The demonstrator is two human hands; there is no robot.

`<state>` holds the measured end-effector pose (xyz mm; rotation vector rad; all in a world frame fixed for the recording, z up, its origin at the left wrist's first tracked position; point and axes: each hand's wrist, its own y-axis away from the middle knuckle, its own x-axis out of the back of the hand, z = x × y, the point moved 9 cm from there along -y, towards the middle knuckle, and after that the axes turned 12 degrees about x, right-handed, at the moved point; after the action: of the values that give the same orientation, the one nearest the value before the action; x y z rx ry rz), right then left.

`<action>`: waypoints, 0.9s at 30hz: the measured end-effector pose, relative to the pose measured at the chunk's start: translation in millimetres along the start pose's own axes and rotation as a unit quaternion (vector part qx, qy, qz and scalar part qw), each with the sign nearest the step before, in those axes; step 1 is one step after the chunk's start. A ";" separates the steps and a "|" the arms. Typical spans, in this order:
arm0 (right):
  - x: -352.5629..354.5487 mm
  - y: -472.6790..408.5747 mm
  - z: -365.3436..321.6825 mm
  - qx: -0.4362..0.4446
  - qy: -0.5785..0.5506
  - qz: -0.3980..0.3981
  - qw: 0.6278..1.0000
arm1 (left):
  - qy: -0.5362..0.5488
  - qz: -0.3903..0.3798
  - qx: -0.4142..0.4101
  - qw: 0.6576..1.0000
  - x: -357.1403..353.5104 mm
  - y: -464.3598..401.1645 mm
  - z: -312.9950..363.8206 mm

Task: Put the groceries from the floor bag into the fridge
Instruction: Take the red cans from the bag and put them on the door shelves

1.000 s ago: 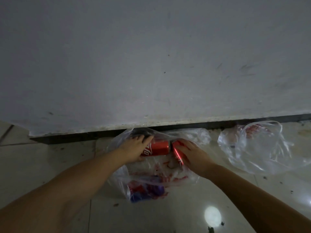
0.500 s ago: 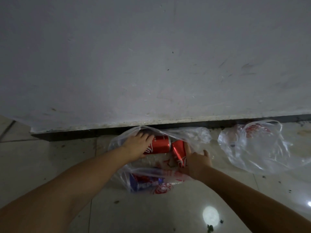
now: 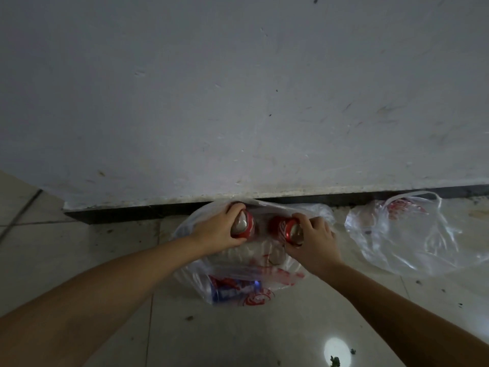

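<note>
Crouching over the clear plastic floor bag with red print (image 3: 264,271), the person has a can in each hand. The left hand (image 3: 217,234) is wrapped round a red cola can (image 3: 244,224), fingers curled over its far side and thumb under it. The right hand (image 3: 315,242) grips a second red cola can (image 3: 287,230) the same way, silver end facing us. Both cans sit just above the bag's open mouth, a little apart from each other.

As I judge it, the job is at an early or middle point: these two are only being lifted out, none of them is in a fridge yet, and the fridge itself is nowhere in sight from here. A blue and white can (image 3: 232,288) lies on its side at the near end of the bag, so at least one more trip looks likely.

The floor is pale glossy tile (image 3: 79,247), dusty, with scattered crumbs and a bright spot of reflected light near the bottom. A scuffed grey-white wall (image 3: 238,88) with a dark skirting strip (image 3: 119,214) rises right behind the bag. Just to the right lies another crumpled clear plastic bag (image 3: 412,234); I cannot tell what, if anything, is in it.
</note>
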<state>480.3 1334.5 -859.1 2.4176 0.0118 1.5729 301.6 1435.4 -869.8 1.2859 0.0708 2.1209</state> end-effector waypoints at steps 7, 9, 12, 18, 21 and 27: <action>-10.7 -10.6 -23.1 0.067 -0.028 0.007 0.997 | -0.012 0.019 0.010 1.000 -7.3 6.3 -5.1; -17.4 -16.0 -23.8 0.070 -0.074 -0.004 0.995 | 0.047 -0.003 0.029 0.998 -9.0 5.8 -9.3; -28.4 -20.8 -17.0 0.048 -0.181 -0.032 0.982 | 0.152 -0.076 0.063 0.983 -22.6 4.8 -19.6; -13.5 -15.9 -11.2 0.022 -0.222 0.017 0.975 | 0.172 -0.067 0.083 0.979 -14.6 4.1 -15.9; 19.7 5.1 -26.0 -0.013 -0.270 0.043 0.962 | 0.198 -0.056 0.124 0.971 7.5 26.7 4.6; 123.6 64.5 -71.8 -0.062 -0.299 0.018 0.952 | 0.222 -0.071 0.173 0.957 94.2 103.7 77.6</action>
<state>458.4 1305.2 -706.5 2.6925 -0.2354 0.7674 283.7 1384.2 -719.1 0.9236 0.7321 2.2960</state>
